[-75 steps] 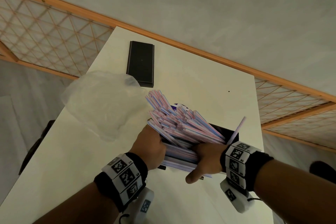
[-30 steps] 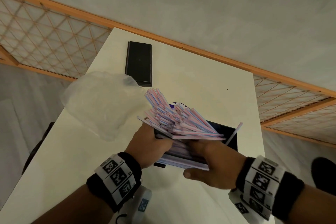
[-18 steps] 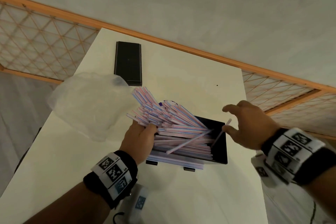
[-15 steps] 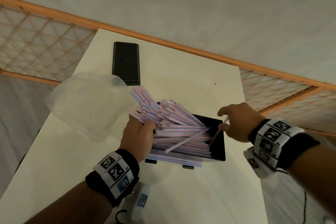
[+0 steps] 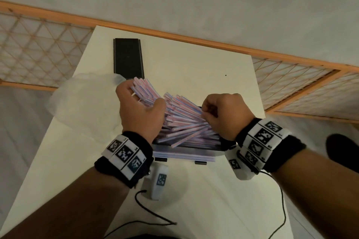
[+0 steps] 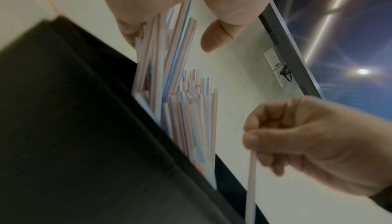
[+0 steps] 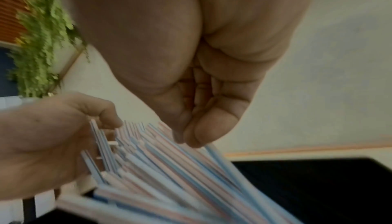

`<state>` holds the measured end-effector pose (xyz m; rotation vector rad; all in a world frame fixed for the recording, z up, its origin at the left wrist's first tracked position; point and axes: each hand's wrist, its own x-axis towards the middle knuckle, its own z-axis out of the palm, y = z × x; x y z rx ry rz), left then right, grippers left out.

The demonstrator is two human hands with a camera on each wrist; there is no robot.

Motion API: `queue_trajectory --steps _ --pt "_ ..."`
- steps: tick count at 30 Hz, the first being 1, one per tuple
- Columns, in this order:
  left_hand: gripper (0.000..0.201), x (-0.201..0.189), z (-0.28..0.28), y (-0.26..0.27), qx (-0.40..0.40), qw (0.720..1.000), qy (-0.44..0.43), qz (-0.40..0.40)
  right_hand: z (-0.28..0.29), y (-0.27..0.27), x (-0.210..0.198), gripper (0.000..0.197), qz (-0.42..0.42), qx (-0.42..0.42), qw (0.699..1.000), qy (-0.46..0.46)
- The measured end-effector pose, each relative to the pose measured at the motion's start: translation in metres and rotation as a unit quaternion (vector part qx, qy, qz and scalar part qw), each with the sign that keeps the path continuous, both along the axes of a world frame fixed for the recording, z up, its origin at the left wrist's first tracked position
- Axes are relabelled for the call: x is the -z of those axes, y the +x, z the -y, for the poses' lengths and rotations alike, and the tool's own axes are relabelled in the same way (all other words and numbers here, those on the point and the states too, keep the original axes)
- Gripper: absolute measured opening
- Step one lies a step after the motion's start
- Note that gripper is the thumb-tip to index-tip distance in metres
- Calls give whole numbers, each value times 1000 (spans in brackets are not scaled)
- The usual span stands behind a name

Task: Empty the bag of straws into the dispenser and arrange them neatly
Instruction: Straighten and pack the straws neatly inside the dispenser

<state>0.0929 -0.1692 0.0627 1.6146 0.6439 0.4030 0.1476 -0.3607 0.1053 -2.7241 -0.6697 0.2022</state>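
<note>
Now that the right hand [image 5: 225, 114] has come back from the far side of the box, where half a second ago it was grabbing one stray straw that stuck out over the rim, it's right up against the heap of thin pink, white and blue striped plastic straws [image 5: 184, 122] with its fingers curled tight. The left wrist view shows it pinching a single straw [image 6: 251, 185], so I'd guess the stray is being fed back in with the rest. The left hand [image 5: 140, 112] has climbed from the box's near-left corner up to the raised ends, thumb and fingers curled around that fanned-out clump. The straws themselves are piled in the black rectangular open-top dispenser box [image 5: 186, 148], but slanted, with the left ends poking up well above the rim. The crumpled clear plastic bag [image 5: 83, 103] lies just left of the box on the white table [image 5: 194, 190] and looks emptied, so to me the dumping is done and it's all tidying now. A flat black lid-like panel [image 5: 128, 57] sits further back.
</note>
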Motion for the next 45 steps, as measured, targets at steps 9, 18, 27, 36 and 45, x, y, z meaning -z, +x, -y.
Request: queue_trajectory --steps 9,18,27,36,45 --pt "44 2 -3 12 -70 988 -133 34 -45 -40 -6 19 -36 -140 980 133" --pt "56 12 -3 -6 -65 974 -216 35 45 -27 48 32 -27 -20 998 -55" --pt "55 16 -5 -1 -91 966 -240 34 42 -32 77 55 52 -6 998 -27" --pt "48 24 -7 3 -107 954 -276 38 12 -39 53 66 114 -19 992 59" --pt "77 33 -18 5 -74 910 -408 12 -65 -56 40 70 62 -103 979 166"
